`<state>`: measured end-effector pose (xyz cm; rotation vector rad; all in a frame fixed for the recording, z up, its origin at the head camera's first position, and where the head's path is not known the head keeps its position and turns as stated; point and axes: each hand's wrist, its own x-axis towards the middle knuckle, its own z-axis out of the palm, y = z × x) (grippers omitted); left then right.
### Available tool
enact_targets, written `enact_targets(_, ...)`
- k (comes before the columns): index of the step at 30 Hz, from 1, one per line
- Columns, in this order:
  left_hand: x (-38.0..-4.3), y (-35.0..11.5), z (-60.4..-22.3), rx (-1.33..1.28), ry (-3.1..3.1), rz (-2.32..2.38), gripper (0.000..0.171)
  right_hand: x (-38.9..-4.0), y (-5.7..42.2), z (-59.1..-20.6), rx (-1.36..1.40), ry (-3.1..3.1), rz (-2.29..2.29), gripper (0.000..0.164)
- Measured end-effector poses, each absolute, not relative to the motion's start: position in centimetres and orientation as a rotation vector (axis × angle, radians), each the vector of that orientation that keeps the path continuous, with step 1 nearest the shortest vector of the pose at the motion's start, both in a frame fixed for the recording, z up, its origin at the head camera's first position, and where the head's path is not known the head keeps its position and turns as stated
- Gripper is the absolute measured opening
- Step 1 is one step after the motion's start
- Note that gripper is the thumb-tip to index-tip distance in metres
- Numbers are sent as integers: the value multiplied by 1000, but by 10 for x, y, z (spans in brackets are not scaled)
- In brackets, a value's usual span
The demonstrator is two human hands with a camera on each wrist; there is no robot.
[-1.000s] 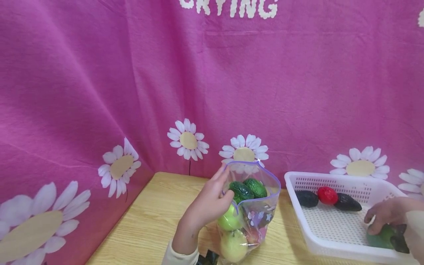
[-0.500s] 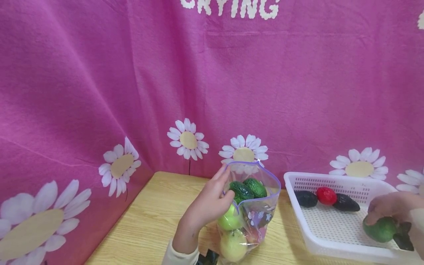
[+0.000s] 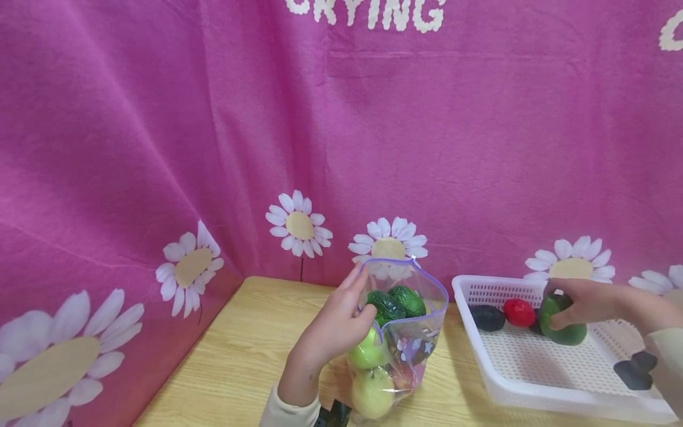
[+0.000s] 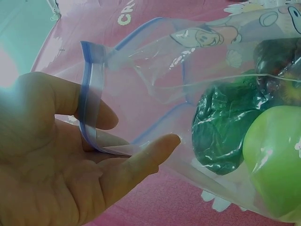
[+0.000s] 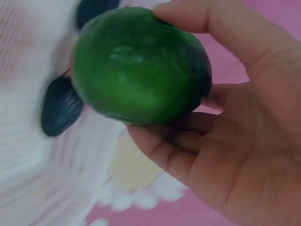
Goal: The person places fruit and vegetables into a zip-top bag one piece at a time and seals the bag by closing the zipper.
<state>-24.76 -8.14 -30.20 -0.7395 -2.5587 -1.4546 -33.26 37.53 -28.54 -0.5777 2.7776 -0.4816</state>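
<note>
Clamping a round green fruit [image 5: 141, 66] between the thumb and fingers of the right hand [image 3: 581, 302], over a white basket [image 3: 496, 382]. Partly covering, just behind this grip, a dark fruit [image 3: 536, 326]. Leaving in sight, just left of the same grip, a red fruit [image 3: 517, 312] and, farther left, another dark fruit [image 3: 488, 318], all inside the basket.

Gripping, well to the left of that, a clear bag [image 3: 418, 351] by its purple rim with the left hand [image 3: 333, 326]. Showing through the bag's mouth, just right of the left grip, two green avocados [image 3: 386, 307]. Containing also, below that grip, a light green apple [image 3: 368, 354], a yellow pear [image 3: 372, 392] and a partly hidden reddish fruit [image 3: 404, 378]. Resting on a wooden table [image 3: 251, 344]. Facing, beyond both grips, a daisy-printed pink cloth [image 3: 480, 148].
</note>
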Motion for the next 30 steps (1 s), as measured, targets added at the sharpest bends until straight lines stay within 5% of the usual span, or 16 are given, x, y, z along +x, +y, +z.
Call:
enact_targets(16, -249, -82, -299, -635, -2497, -1513, 65, -282, 218, -237, -1459, 3208, -766, 65)
enact_targets(30, -248, -80, -300, -580, -2455, -1485, 60, -266, 135, -256, -1311, 2972, -1006, 53)
